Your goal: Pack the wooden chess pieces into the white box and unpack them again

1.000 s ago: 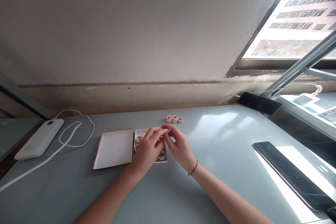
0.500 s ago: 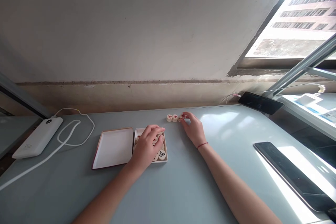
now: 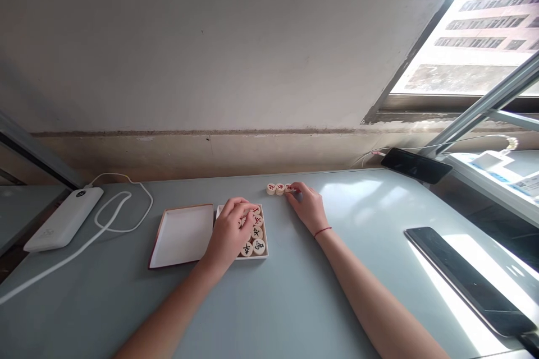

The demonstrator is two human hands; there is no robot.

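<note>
My right hand, with a red string on its wrist, pinches a round Chinese chess piece at the right end of a short row. That piece stands against two others with red characters, the middle piece and the left piece. Over a shallow white box, my left hand is bent with thumb and forefinger apart above the pieces. Several red and black pieces fill the box, among them a black-marked piece in the near right corner. The hand covers the box's left part.
Left of the box lies its lid, inside up. A white power bank with a looping cable sits farther left. On the right are a dark phone and another phone near the wall.
My right hand has shifted slightly left, bringing its piece against the row. The left hand has drawn back a little leftward, its thumb and fingers closer together, uncovering more pieces.
</note>
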